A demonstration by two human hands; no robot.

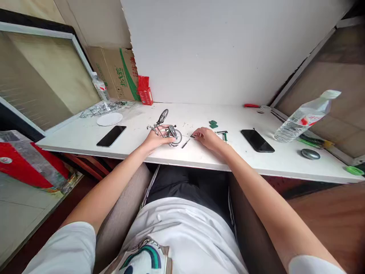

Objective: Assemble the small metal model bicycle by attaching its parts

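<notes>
A miniature bicycle (176,136) with a pinkish frame and dark wheels is held in my left hand (155,140), fingers and thumb closed around its frame. My right hand (207,137) rests on the white table (159,158) to the right, its fingertips pinched at a small dark part (192,136) whose kind I cannot make out. Between my hands lies a thin dark screwdriver-like tool (186,143). Just right of my right hand sit a green and black piece (224,135) and, farther back, some dark green bits (213,124).
Left are a phone (111,136), a white round lid (110,119), a water bottle (100,86), a cardboard box (115,72) and a red box (145,91). Right are a black phone (257,140), a large tilted bottle (306,117) and a grey oval object (310,153).
</notes>
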